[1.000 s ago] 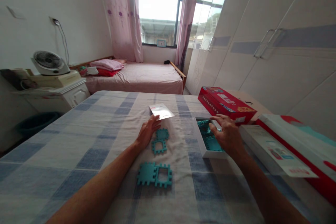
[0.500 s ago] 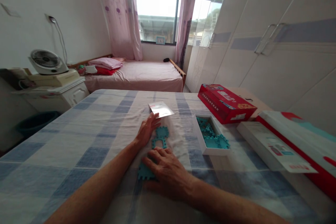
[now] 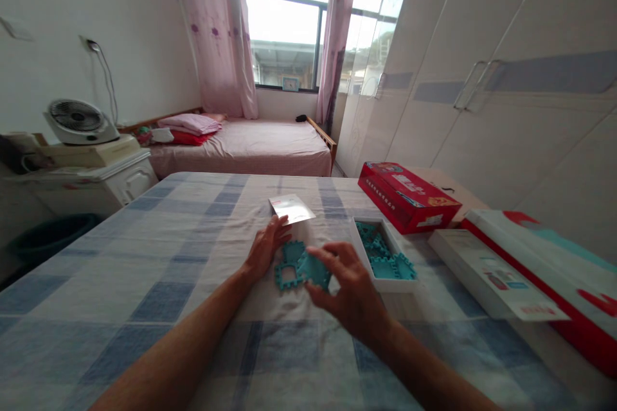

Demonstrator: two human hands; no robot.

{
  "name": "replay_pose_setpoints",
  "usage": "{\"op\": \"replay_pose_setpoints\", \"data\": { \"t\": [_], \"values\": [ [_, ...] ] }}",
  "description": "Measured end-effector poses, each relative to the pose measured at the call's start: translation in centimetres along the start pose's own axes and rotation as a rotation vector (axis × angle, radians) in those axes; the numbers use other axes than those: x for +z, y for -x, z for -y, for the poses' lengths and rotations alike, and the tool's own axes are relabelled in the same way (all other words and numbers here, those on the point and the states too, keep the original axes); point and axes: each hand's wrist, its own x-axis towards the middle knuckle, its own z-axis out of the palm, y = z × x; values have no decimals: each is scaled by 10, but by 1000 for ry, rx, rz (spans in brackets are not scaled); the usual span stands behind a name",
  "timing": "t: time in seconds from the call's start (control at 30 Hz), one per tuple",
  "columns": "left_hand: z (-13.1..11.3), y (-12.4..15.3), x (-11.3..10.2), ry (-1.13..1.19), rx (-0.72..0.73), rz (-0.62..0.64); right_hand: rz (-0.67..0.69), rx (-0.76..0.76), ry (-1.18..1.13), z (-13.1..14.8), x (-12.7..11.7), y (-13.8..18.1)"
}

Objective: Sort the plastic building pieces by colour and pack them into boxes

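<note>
On the blue-checked tablecloth (image 3: 144, 270), my left hand (image 3: 263, 249) lies flat with fingers stretched, touching the left side of a pair of teal toothed foam tiles (image 3: 288, 268). My right hand (image 3: 351, 292) is closed on another teal foam piece (image 3: 314, 270), holding it just to the right of those tiles. A white tray (image 3: 382, 284) to the right holds several more teal pieces (image 3: 385, 257).
A white card (image 3: 292, 208) lies beyond my left hand. A red box (image 3: 407, 196), a white booklet (image 3: 491, 273) and a red-and-white lid (image 3: 544, 250) line the table's right side. Wardrobe doors stand right, a bed and a fan cabinet behind.
My right hand left the tray, reached the near tile pair, picked it up and carried it forward beside the tiles under my left hand. The left hand stayed put.
</note>
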Motion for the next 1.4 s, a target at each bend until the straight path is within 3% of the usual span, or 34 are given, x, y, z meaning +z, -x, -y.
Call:
{"op": "replay_pose_setpoints", "data": {
  "t": [0.07, 0.13, 0.27, 0.47, 0.6, 0.73, 0.87, 0.97, 1.17, 1.3, 1.4],
  "values": [
    [1, -1, -1, -3, -6, 8, -152, 154, 106, -23, -26, -8],
    [1, -1, -1, -2, -4, 10, -213, 272, 197, -48, -48, -14],
    [0, -1, -2, 15, -8, -6, -89, 346, 387, -83, -71, -10],
    [-1, 0, -1, 18, -12, -8, 37, 533, 752, -83, -78, 34],
    [-1, 0, -1, 24, -16, -27, 47, 492, 712, -74, -74, 50],
    [-1, 0, -1, 33, -13, -22, -15, 410, 571, -60, -68, 45],
    [-1, -1, -1, 25, -4, -12, 101, 416, 297, -41, -60, 34],
    [-1, 0, -1, 34, -4, -6, 103, 370, 291, -26, -46, 21],
    [-6, 4, 3, 54, -20, -3, 320, 108, 207, -5, 13, -20],
    [-8, 5, 4, 27, -50, -28, 473, 107, 191, -8, 50, -32],
    [-7, 3, 4, 30, -31, -22, 484, 119, 162, -12, 59, -30]
  ]
}}
